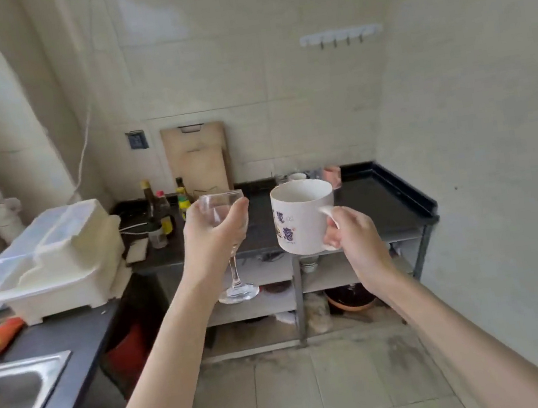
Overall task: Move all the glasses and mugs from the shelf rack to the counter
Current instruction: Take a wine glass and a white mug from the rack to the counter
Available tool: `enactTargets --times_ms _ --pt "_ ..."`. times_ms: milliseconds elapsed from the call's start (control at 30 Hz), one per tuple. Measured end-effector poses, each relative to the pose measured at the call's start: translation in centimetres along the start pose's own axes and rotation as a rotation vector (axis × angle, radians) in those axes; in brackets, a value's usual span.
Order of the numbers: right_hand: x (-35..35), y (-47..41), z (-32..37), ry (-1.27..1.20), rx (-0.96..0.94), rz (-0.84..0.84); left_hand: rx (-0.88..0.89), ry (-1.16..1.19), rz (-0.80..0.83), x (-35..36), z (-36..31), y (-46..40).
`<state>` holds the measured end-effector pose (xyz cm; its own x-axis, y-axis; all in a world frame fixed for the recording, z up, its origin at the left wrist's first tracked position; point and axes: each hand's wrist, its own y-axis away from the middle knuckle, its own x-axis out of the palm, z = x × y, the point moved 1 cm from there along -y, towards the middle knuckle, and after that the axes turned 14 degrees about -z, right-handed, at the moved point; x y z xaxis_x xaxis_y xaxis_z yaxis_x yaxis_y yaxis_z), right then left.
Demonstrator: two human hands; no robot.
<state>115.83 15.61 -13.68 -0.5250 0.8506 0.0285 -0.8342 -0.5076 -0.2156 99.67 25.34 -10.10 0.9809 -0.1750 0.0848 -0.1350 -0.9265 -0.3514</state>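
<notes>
Two vessels in transit, both held above the floor short of the black counter [394, 196]. The left hand [212, 237] has its fingers wrapped round the bowl of a wine glass [228, 244]; the right hand [351, 230] grips the handle of a white mug [302, 216]. Next: lower each upright onto bare counter, probably beside the glassware [308, 175] at its back edge.

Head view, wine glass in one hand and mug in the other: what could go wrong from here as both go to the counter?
1. The left hand grips the wine glass round its bowl, stem hanging free; the foot could catch the black counter edge on the way down.
2. The right hand holds the white mug only by its handle, so it may tilt.
3. Glasses and cups already stand at the counter's back; a landing too far in could knock them.
</notes>
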Motion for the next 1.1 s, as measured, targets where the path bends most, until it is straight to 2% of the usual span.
enactTargets --times_ms 133,267,333,433,700,967,1100 --pt "-1.4 -6.6 -3.1 0.087 0.002 -0.1 -0.009 -0.005 0.103 6.1 4.0 -3.6" --pt "-0.7 -13.6 -6.0 0.187 -0.014 -0.175 -0.026 -0.018 0.119 10.5 8.1 -9.1" --pt "0.3 -17.3 -7.2 0.218 -0.004 -0.171 -0.034 -0.002 0.126 12.6 10.0 -12.5" --pt "1.8 -22.5 -8.9 0.237 0.009 -0.165 -0.031 0.017 0.224 15.8 12.6 -17.2" --pt "4.2 -34.7 -14.6 0.236 0.178 -0.153 -0.089 -0.033 0.37 23.5 20.2 -25.9" --pt "7.4 -48.6 -23.6 0.312 0.289 -0.07 -0.232 -0.174 0.115 30.9 31.5 -34.0" --pt "9.5 -56.1 -28.1 0.372 0.356 0.023 -0.28 -0.255 0.076 34.5 36.2 -38.9"
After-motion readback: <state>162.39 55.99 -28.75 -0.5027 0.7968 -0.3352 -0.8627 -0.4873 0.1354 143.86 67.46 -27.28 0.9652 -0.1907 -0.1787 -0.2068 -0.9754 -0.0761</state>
